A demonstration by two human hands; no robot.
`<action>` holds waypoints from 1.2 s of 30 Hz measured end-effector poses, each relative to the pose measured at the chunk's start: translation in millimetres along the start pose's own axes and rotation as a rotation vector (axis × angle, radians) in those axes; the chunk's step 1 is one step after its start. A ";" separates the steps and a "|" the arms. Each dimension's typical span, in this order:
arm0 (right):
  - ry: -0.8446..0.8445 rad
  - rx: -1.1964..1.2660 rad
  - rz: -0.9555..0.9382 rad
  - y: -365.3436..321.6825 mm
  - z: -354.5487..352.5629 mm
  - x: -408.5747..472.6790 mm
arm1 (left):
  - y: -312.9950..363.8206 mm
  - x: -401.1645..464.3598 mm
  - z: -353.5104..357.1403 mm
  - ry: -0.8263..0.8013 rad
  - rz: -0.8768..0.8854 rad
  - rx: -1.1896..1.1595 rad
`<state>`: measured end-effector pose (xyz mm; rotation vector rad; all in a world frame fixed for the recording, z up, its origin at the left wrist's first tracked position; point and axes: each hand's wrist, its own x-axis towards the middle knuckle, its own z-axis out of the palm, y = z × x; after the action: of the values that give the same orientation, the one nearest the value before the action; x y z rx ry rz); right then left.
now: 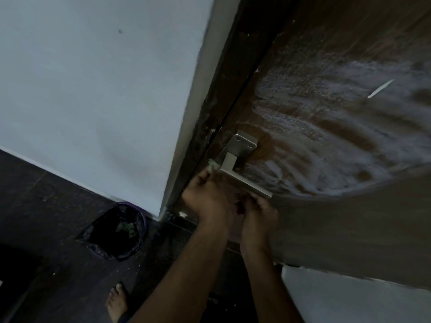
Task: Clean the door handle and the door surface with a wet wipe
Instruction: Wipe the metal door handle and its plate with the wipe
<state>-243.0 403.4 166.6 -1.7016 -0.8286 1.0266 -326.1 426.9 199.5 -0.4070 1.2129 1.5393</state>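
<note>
Wet wipe [211,166], small, crumpled and pale green, pinched at the fingertips of the left hand [205,197], poking up just above them; fingers together, clamped on it. Pressed close against the inner end of the door handle [242,177], a brushed-metal lever, beside the joint where lever meets its square mounting plate [243,143]. Right hand [258,212] just below the lever's free end, fingers curled inward (whether gripping anything, or touching the lever, cannot be told: too dim). Both hands side by side, nearly touching, under the lever.

Beyond the fingers, up and to the right, brown wooden door surface [338,127] streaked with whitish, foamy smears in arcing bands. Just left of the left fingertips, dark door frame [224,85] and the narrow gap along the door edge. Further left, pale wall [93,89]. Down and left of the left wrist, a round bin [116,231] lined with a black bag, on the dark floor [46,264], with something greenish inside. Below that, a bare foot [117,301].
</note>
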 end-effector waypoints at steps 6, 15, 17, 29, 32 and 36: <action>-0.010 0.070 0.028 8.8 2.1 -1.2 | 0.3 -5.0 -1.0 -0.019 0.014 0.028; 0.293 0.047 -0.148 0.5 7.1 -12.7 | 11.3 -4.9 -16.2 -0.173 -0.144 0.146; 0.308 0.098 -0.129 -2.3 1.0 -15.4 | 18.1 -0.4 -18.8 -0.214 -0.055 0.136; 0.092 -0.278 -0.850 -54.8 -19.3 -69.8 | 44.9 -8.8 -11.5 -0.263 0.769 0.574; 0.082 -0.380 -0.911 -78.2 -7.6 -52.6 | 52.4 -16.9 -7.3 -0.297 0.857 0.629; 0.020 -0.477 -1.024 -93.8 8.3 -38.0 | 68.9 -22.5 2.3 -0.344 1.143 0.738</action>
<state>-273.3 403.6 263.6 -1.3210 -1.7654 0.1024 -377.5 424.1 250.6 1.1762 1.7065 1.7575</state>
